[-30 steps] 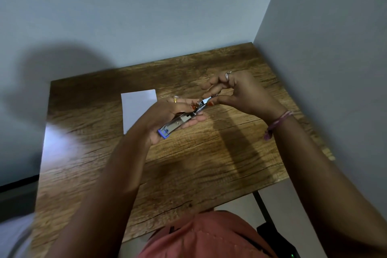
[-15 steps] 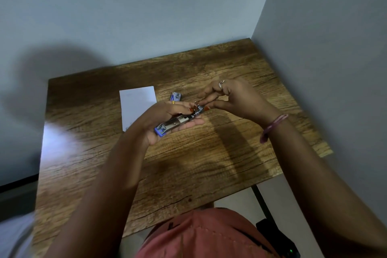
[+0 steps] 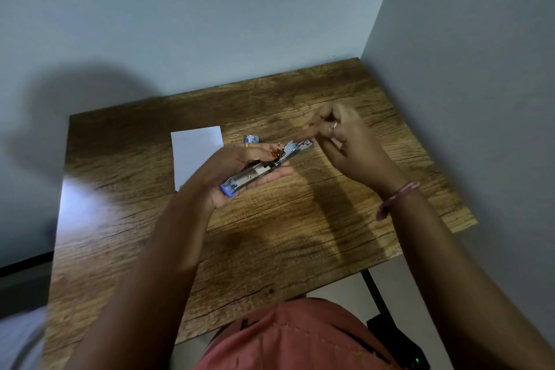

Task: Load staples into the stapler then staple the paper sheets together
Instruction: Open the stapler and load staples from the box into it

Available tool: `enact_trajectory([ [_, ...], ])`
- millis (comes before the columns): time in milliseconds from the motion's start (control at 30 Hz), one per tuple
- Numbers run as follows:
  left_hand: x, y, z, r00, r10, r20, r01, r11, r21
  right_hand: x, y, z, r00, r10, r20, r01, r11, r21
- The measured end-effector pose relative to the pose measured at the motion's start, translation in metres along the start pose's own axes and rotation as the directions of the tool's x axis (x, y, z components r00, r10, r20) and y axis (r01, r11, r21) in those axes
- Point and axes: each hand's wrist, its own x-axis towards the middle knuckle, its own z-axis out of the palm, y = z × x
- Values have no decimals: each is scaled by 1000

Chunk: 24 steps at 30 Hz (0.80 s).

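From the head view, I had the stapler [image 3: 264, 166] lying opened out in my left hand [image 3: 240, 169], fingers curled round its body, above the table [image 3: 300, 234]. My right hand [image 3: 342, 141] was blurred at its far end; I could not tell whether it pinched anything. The stapler looked stiff, light and slick, best held by its sides. The paper sheets [image 3: 196, 153] and small staple box [image 3: 252, 139] lay beyond, with open room near the front edge.

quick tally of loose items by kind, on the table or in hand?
Stapler: 1, opened out, lying in the left hand
Paper: 1 white stack on the table; the sheets in it cannot be counted
Small staple box: 1, on the table behind the left hand
Total: 3
The right hand is blurred; whether it holds anything cannot be told.
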Motion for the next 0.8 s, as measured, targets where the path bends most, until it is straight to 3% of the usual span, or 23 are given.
enact_trajectory([
  [200, 3, -1, 0, 1000, 16, -18, -15, 998, 64, -3, -12, 14, 991, -57, 122, 75, 986, -149],
  [433, 4, -4, -3, 1000, 13, -13, -12, 998, 65, -3, 4, 15, 996, -35, 87, 48, 987, -152],
  [633, 5, -8, 0, 1000, 3, -18, -2, 999, 45, -5, 25, 22, 998, 27, -54, -22, 996, 90],
  [800, 4, -10, 1, 999, 21, -37, -22, 1000, -22, -10, 34, 28, 975, 208, -83, -156, 896, 415],
])
